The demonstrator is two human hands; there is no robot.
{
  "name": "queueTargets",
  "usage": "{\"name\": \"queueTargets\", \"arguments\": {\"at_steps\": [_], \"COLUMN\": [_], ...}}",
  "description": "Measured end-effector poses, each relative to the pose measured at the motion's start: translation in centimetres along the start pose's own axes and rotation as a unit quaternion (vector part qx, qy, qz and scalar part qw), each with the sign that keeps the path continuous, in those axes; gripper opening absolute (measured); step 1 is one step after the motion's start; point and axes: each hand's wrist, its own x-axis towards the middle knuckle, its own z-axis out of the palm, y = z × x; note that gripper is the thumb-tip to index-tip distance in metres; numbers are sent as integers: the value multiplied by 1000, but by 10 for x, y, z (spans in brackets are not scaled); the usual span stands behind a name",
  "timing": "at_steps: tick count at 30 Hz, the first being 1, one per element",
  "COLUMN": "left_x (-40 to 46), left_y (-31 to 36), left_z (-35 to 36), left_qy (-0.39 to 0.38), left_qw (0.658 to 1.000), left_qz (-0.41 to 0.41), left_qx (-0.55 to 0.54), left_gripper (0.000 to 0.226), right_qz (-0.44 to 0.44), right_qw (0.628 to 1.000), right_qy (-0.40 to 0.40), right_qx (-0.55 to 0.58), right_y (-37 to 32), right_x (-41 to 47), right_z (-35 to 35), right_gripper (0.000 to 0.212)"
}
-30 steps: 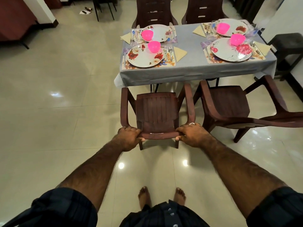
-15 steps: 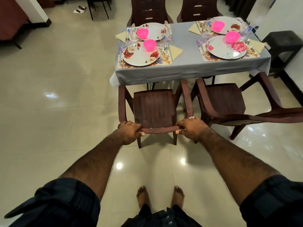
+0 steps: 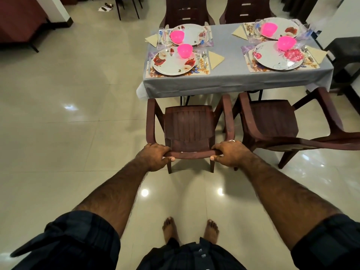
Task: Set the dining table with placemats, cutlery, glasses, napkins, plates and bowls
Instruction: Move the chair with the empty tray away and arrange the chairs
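Nudging chair (image 3: pixel 190 131) tableward, seemingly, hands (image 3: pixel 154 157) gripping

No text, label or number is legible.

We stand with both arms stretched forward and down, elbows nearly straight, bare forearms coming out of dark rolled sleeves. Our left hand (image 3: pixel 154 157) curls its fingers over the top rail of the chair back (image 3: pixel 191 153), thumb underneath and pointing inward. Our right hand (image 3: pixel 229 153) mirrors it at the rail's other end, thumb tucked under, a ring (image 3: pixel 231 141) on one finger. Both wrists are level, knuckles up, each grip wrapped tight on the rail. Our bare feet (image 3: pixel 190 229) stand side by side on the floor below.
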Motion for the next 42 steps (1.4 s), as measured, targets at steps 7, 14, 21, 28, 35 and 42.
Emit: {"name": "queueTargets", "arguments": {"at_steps": [7,14,21,28,35,42], "left_x": [-10,-38,-97,-128,-68,42], "left_y": [-8,-96,-277,-402,-494,-621], "left_z": [-18,-18,-4,-25,-45,-100], "left_qy": [5,73,68,63,51,32], "left_qw": [1000,988,966,941,926,916], "left_qz": [-22,-64,-162,-224,-236,-277], "left_qx": [-1,-122,-191,-246,-289,-288], "left_gripper": [61,84,86,88,86,80], "right_qz": [21,-13,-70,-30,-14,20], "right_qw": [996,996,994,991,991,983], "right_qy": [-60,-65,-11,-26,-45,-85], "right_qx": [58,63,86,131,128,159], "right_y": [-18,-133,-283,-369,-383,-374], "right_x": [13,72,170,259,348,511], "right_z": [-16,-35,-31,-35,-36,-73], "right_gripper": [76,93,103,106,92,91]}}
